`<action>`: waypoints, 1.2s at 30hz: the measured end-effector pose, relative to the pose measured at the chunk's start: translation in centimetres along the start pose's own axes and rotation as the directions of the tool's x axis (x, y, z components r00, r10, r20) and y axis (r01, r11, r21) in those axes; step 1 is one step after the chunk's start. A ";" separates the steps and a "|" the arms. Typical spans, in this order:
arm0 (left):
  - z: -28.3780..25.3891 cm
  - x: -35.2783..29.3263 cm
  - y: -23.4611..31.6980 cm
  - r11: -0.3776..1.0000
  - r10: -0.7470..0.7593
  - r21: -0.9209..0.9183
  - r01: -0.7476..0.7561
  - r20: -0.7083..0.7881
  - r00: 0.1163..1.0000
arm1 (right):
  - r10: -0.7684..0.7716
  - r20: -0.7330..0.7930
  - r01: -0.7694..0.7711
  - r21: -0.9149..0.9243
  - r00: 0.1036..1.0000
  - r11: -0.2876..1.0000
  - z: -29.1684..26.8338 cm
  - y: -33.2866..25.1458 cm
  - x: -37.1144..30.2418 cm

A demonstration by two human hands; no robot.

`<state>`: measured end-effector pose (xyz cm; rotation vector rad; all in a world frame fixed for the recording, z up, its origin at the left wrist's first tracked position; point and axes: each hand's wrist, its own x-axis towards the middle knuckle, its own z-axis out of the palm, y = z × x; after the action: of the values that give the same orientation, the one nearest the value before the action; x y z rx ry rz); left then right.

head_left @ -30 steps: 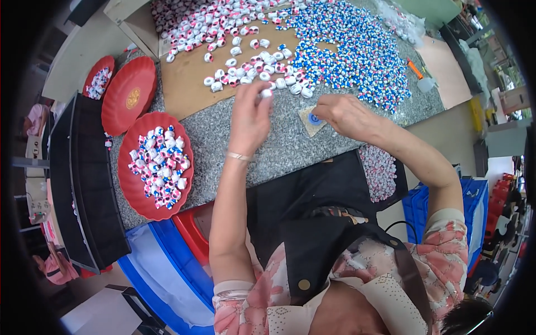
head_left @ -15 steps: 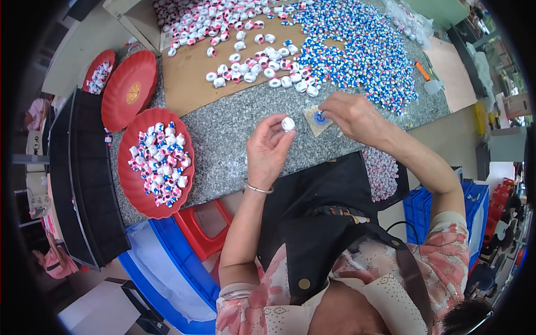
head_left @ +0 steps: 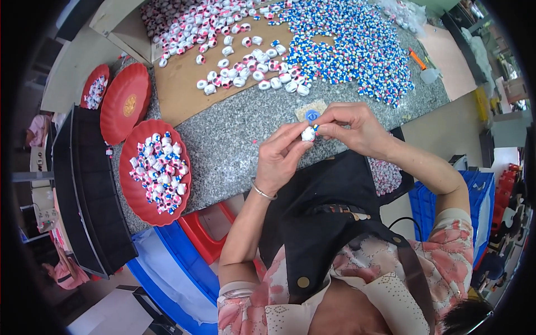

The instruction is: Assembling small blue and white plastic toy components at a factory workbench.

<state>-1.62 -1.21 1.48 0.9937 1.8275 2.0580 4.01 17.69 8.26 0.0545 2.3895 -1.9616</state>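
Note:
Between the fingertips of my left hand (head_left: pixel 282 153) is a small white figurine head (head_left: pixel 307 134), pinched over the near edge of the granite worktop. My right hand (head_left: pixel 357 127) meets it from the other side, thumb and forefinger closed on a small blue-and-white figurine body (head_left: pixel 315 128) that touches the head. Just beyond the fingers, a round blue cap-like piece (head_left: pixel 312 115) sits on a beige pad (head_left: pixel 316 106). Far ahead lie a spread of loose white-and-pink heads (head_left: pixel 240 72) and a broad heap of small blue-and-white bodies (head_left: pixel 357 50).
At left, a red scalloped dish (head_left: pixel 126 195) holds several joined figurines; another red dish (head_left: pixel 129 84) stands behind it. An orange-handled scraper (head_left: pixel 416 58) lies at the far right. Blue crates (head_left: pixel 173 251) and a red stool (head_left: pixel 201 237) stand below the worktop.
My right hand has left the beige pad and come toward my left, now with a blue-and-white body. Both hands meet at the white head. The view has shifted slightly.

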 end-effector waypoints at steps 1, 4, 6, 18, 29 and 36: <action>-0.1 0.2 -0.2 0.968 -0.104 -0.221 0.120 0.085 0.991 | -0.193 0.006 0.190 -0.190 0.981 0.963 -0.2 -0.3 -0.1; -0.5 -0.4 1.0 0.882 -0.313 -0.329 0.338 0.128 0.941 | -0.387 0.073 0.387 -0.347 0.919 0.854 0.3 -0.3 -0.2; -0.6 -1.0 1.2 0.895 -0.285 -0.315 0.316 0.139 0.948 | -0.405 0.098 0.414 -0.328 0.909 0.849 1.0 -0.2 -0.5; -5.9 -2.6 3.4 0.933 -0.345 -0.154 0.325 -0.135 0.929 | -0.387 0.140 0.409 -0.215 0.911 0.887 2.0 1.9 -0.9; -19.2 -6.3 7.2 0.104 0.390 0.956 0.276 -0.294 0.873 | -0.276 -0.235 0.011 -0.743 0.932 0.669 -10.0 6.4 -1.0; -5.8 3.4 3.0 0.770 0.121 0.636 -0.051 -0.068 0.990 | -0.317 0.078 0.221 -0.868 0.945 0.445 -7.6 6.9 5.5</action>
<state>-6.87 -4.53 5.45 1.1399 2.6728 1.5561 -1.18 26.51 2.67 -0.3022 3.3036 -0.5182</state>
